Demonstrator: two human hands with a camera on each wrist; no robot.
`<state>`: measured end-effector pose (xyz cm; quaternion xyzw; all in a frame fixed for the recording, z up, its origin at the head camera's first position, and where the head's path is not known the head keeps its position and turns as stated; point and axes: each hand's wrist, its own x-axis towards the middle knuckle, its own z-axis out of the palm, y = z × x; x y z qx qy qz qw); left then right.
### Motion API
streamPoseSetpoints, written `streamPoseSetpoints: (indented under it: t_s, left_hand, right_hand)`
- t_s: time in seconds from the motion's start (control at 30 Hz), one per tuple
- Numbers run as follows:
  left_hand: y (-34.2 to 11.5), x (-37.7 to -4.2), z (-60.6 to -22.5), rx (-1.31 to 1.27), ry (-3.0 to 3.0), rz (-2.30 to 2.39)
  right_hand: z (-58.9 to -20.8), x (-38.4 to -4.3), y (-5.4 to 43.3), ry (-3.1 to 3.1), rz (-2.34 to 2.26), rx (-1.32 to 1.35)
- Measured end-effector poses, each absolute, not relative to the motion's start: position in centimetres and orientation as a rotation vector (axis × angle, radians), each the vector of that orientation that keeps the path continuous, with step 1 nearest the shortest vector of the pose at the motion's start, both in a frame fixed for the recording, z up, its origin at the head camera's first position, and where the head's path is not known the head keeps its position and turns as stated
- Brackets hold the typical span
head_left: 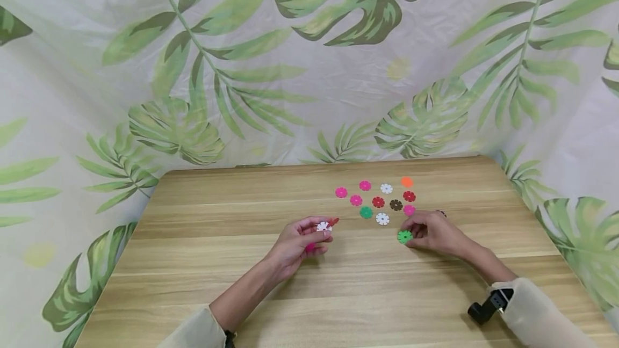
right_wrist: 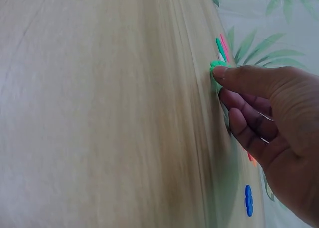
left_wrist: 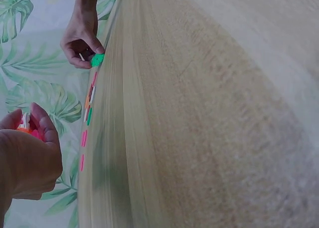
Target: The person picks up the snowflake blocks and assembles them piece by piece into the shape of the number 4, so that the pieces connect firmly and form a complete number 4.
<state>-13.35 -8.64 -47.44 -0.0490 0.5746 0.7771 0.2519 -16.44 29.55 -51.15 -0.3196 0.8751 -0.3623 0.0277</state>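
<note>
My left hand holds a small group of toothed plastic discs: a white disc at the fingertips, a red one behind it and a pink one lower down. Whether these are joined, I cannot tell. To the right, my right hand pinches a bright green disc between thumb and fingers, close above the table. Thin white edges show among the right hand's fingers; what they belong to is hidden.
Several loose discs lie on the wooden table beyond the hands, among them a white disc, a dark green disc and an orange disc. A blue disc lies near the right hand. Leaf-patterned cloth hangs behind.
</note>
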Motion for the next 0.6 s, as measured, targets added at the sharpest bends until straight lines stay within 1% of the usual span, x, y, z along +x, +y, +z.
streamPoseSetpoints:
  t_s: [0.3, 0.47, 0.6]
  left_hand:
    - [-8.5, -13.4, -47.5, -0.129, 1.57, 2.134]
    - [-8.4, -13.5, -47.3, -0.144, 1.576, 2.131]
    - [-8.4, -13.5, -47.3, -0.163, 1.581, 2.137]
  right_hand:
    - [-51.1, -16.4, 28.6, 2.686, -1.176, -0.871]
    - [-51.1, -16.4, 27.8, 2.663, -1.274, -0.831]
    - [-50.9, -16.4, 27.1, 2.641, -1.381, -0.746]
